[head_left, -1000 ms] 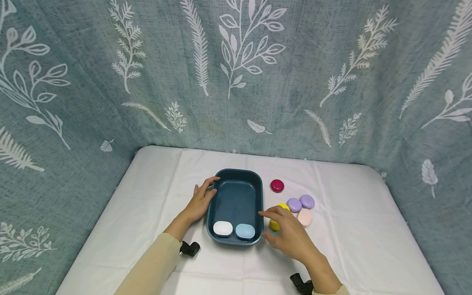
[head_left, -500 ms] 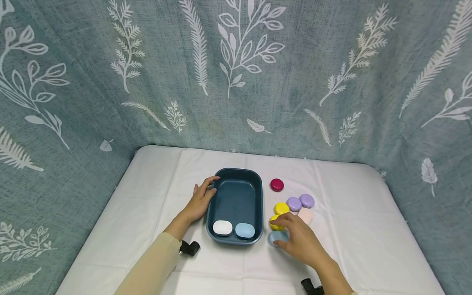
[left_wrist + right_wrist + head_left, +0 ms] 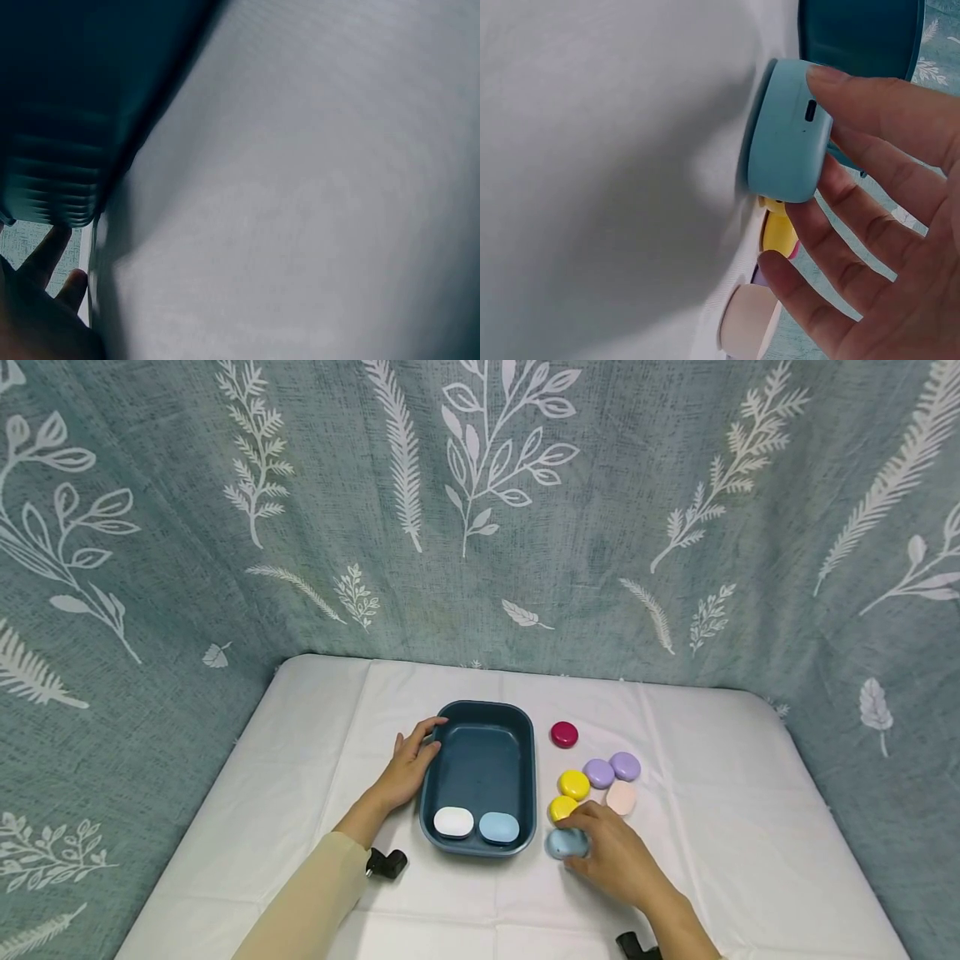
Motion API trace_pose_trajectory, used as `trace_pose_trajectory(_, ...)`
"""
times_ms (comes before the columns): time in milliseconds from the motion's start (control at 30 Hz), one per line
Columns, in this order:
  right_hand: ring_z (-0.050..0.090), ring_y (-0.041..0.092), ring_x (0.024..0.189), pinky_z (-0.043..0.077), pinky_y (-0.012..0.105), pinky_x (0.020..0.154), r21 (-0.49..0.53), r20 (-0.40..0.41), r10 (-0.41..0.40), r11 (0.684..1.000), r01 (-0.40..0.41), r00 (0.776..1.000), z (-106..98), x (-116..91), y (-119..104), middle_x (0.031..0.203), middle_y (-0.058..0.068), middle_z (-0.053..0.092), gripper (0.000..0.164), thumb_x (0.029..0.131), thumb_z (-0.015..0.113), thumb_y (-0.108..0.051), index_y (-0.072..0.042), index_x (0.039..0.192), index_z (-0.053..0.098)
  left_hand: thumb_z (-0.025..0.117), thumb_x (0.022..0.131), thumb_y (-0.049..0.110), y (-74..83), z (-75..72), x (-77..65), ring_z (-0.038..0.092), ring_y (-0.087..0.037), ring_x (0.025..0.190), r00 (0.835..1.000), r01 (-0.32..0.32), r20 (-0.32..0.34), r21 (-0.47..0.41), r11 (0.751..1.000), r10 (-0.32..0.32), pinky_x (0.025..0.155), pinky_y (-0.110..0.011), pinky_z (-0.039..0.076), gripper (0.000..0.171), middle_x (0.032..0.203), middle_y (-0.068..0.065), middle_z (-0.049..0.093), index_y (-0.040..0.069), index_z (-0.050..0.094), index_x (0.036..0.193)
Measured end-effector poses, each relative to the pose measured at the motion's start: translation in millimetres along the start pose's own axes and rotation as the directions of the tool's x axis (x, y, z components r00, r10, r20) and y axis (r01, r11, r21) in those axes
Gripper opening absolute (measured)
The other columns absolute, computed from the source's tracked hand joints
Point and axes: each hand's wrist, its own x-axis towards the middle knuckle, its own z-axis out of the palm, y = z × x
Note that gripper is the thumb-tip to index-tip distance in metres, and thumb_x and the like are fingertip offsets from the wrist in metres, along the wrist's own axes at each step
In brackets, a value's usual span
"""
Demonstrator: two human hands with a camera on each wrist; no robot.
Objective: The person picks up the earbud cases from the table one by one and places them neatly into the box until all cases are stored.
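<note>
My right hand (image 3: 618, 856) pinches a light blue earbud case (image 3: 567, 843) to the right of the tray. In the right wrist view the thumb lies along the upper edge of this earbud case (image 3: 791, 135), fingertips reach its far side, and a small dark port shows. My left hand (image 3: 405, 774) rests against the left side of the dark blue tray (image 3: 480, 853), fingertips at the rim. From the left wrist, two fingers (image 3: 51, 255) show at the end of the tray wall (image 3: 67, 165). Inside the tray's near end sit a white case (image 3: 453, 822) and another light blue case (image 3: 499, 828).
Right of the tray lie two yellow round cases (image 3: 574, 785), two lilac ones (image 3: 599, 773), a pale pink one (image 3: 621, 798) and a dark red one (image 3: 564, 735). White cloth (image 3: 360, 693) covers the table. A patterned curtain (image 3: 420, 610) hangs behind it.
My right hand has moved from the tray's right rim rightward and toward me, onto the light blue case, which has tilted to show its port. The left hand and tray stay put.
</note>
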Motion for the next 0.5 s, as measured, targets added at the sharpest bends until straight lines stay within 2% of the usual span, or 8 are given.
trace_pose_trajectory(200, 0.059, 0.012, 0.102, 0.055, 0.04, 0.093, -0.003, -0.004, 0.016, 1.0, -0.016, 1.0, 2.8, -1.5, 1.2, 0.11, -0.007, 0.066, 0.046, 0.072, 0.094, -0.016, -0.019, 0.114, 0.078, 0.041, 0.112, 0.025, 1.1, 0.2, -0.8, 0.035, -0.033, 0.155, 1.0, -0.011, -0.012, -0.004, 1.0, 0.011, 0.128, -0.062, -0.012, 0.041, 0.162, -0.01, 0.044, 0.028, 0.043, 0.153)
trace_pose_trajectory(500, 0.06, 0.011, 0.098, 0.055, 0.039, 0.091, -0.008, 0.006, 0.042, 0.999, -0.042, 0.999, 5.1, -2.9, 0.4, 0.107, -0.008, 0.068, 0.042, 0.074, 0.093, -0.017, -0.021, 0.112, 0.077, 0.04, 0.113, 0.026, 0.2, -0.2, -0.7, 0.034, -0.027, 0.156, 1.0, 0.003, -0.004, 0.001, 1.0, -0.003, 0.129, -0.057, -0.013, 0.041, 0.163, -0.006, 0.043, 0.032, 0.042, 0.153)
